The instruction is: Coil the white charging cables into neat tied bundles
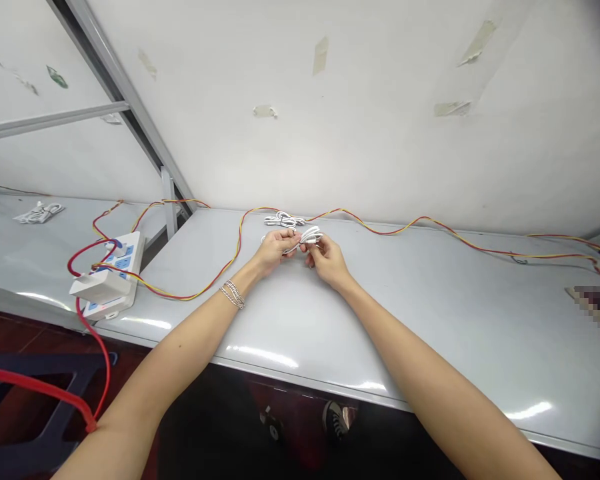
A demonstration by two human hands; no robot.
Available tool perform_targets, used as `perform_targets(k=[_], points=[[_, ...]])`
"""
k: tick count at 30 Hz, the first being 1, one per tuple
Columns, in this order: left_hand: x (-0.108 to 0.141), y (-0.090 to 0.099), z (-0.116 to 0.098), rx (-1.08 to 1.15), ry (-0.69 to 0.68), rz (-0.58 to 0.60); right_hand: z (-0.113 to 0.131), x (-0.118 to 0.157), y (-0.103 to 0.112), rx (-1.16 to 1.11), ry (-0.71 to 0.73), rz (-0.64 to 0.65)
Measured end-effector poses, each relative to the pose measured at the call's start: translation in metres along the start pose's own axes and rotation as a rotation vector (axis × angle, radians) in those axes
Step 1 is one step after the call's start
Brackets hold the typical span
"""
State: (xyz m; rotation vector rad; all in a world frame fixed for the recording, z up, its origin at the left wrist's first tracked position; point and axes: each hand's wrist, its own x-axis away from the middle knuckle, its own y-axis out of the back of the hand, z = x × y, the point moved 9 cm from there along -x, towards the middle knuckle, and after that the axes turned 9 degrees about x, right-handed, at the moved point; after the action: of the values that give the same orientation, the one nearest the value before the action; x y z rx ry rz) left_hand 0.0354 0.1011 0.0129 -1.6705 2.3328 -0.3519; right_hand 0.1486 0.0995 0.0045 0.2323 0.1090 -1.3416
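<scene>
My left hand (275,250) and my right hand (327,260) meet above the grey table top (430,327), both pinching a small bundle of white cable (310,236). A thin stretch of that cable runs between my fingers. Just behind my hands, a second coiled white cable (283,220) lies on the table. Thin silver bracelets (233,294) circle my left wrist.
A twisted red-and-yellow wire (380,230) snakes along the back of the table to a white power strip (113,275) with blue switches at the left. A thick red cable (93,340) hangs down there. Another white cable (40,213) lies on a side table.
</scene>
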Motion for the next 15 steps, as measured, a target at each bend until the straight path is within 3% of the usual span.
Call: perform_targets(k=[6, 9, 15], points=[[0.005, 0.005, 0.007, -0.068, 0.191, 0.098, -0.002, 0.003, -0.005, -0.099, -0.13, 0.202], [0.008, 0.006, 0.004, -0.167, 0.21, 0.152, -0.001, 0.004, -0.007, -0.102, -0.158, 0.285], [0.009, 0.002, 0.006, -0.307, 0.203, 0.183, -0.011, 0.004, -0.001, -0.175, -0.234, 0.222]])
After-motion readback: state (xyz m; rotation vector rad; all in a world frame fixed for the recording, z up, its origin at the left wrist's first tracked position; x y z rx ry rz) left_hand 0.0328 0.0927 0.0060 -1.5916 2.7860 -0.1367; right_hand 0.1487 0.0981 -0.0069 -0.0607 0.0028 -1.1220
